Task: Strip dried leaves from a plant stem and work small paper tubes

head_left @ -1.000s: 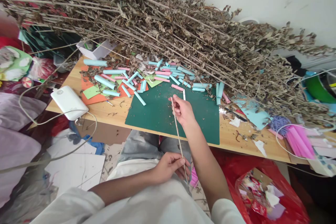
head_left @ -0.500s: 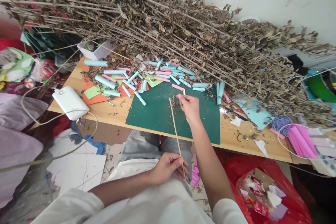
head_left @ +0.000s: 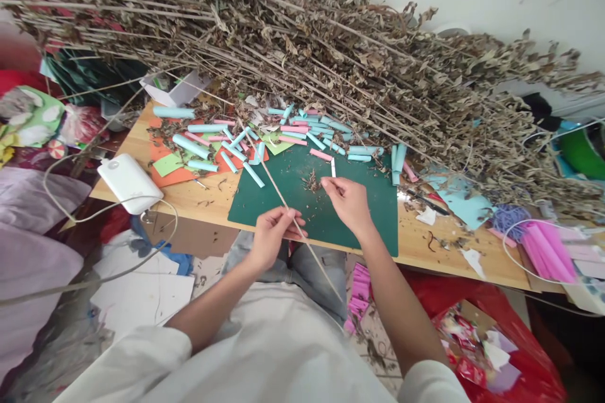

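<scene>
My left hand (head_left: 278, 233) is closed around a long, thin dried stem (head_left: 269, 173), gripped between thumb and fingers. The stem slants from the paper rolls down past the table edge toward my lap. Above the green cutting mat (head_left: 293, 182), my right hand (head_left: 348, 201) has its thumb and fingertips pinched together. Whether anything tiny is between them cannot be made out. Just beyond those fingertips lies a small white strip (head_left: 333, 167). Beside them, on the mat, is a little heap of dry leaf crumbs (head_left: 312, 181).
A large pile of dried, leafy stalks (head_left: 302, 63) spans the back. Blue paper rolls (head_left: 191, 146) and pink ones lie across the table (head_left: 222, 204). A white power bank (head_left: 130, 184) with its cable sits left; a red bag (head_left: 520, 346) of scraps stands below right.
My left hand has risen from my lap to the mat's front edge, bringing the stem up and leftward. My right hand has drawn slightly back and right, uncovering more of the white strip.
</scene>
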Motion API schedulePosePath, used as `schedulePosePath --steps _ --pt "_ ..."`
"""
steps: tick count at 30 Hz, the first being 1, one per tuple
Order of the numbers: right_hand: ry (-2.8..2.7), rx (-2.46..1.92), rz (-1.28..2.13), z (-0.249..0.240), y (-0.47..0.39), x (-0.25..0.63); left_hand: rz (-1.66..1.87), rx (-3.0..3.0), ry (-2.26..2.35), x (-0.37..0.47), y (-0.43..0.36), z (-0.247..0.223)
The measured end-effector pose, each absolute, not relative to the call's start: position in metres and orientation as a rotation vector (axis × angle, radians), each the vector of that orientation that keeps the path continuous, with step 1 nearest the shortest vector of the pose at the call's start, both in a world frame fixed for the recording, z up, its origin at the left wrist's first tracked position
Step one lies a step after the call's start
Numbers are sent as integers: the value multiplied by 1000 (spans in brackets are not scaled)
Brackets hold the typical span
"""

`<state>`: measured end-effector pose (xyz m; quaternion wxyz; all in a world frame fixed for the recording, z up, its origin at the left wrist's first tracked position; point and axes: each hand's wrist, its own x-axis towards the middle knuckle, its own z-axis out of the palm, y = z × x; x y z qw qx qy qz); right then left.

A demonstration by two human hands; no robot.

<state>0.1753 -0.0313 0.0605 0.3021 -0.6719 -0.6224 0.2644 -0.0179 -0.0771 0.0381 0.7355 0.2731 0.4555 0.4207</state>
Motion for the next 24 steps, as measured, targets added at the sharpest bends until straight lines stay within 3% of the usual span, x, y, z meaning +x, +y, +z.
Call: schedulePosePath --steps 6,12,15,18,24 --pt "-1774 -1685 1216 93 -75 176 1281 631 1112 -44 -10 47" --pt "-1994 -1617 875 89 -55 179 1516 578 1113 -44 16 38" --pt "-1985 -1625 735 85 -33 175 1382 665 976 -26 2 34" --pt "-2030 -1582 733 84 -20 166 1157 738 875 -7 -12 29" --pt "-2010 -1649 736 85 -21 172 1245 640 983 -11 -2 22"
